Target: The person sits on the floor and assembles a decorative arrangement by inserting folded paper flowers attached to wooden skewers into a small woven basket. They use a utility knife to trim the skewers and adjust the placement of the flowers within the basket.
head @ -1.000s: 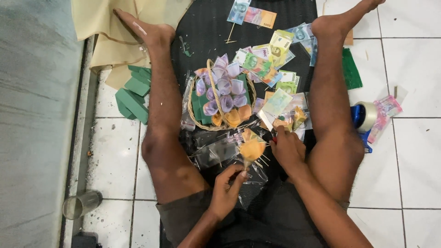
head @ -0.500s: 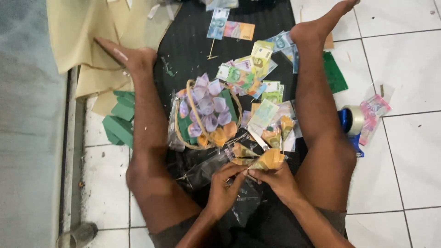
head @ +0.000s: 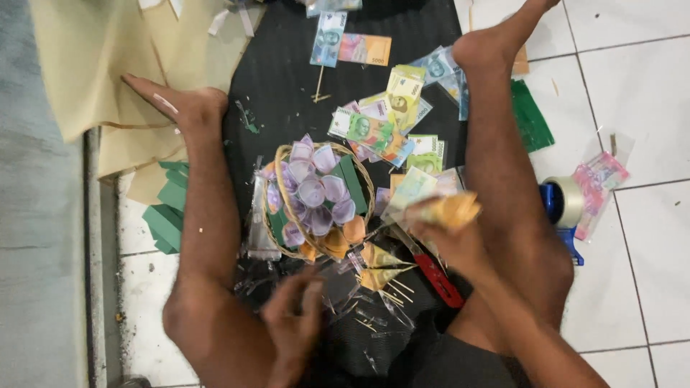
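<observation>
Right hand (head: 442,241) clenched around orange paper cone (head: 451,210), cone lifted over black mat (head: 287,79), pointing toward 3 o'clock. Left hand (head: 291,320) blurred, fingers loosely curled, grip unclear; sits at 6 o'clock of wicker basket (head: 286,159). Basket holds purple cones (head: 316,188) plus orange ones at 5 o'clock rim. Loose banknotes (head: 384,118) at 1 o'clock of basket. Tape dispenser (head: 564,205) at 3 o'clock, on tile.
</observation>
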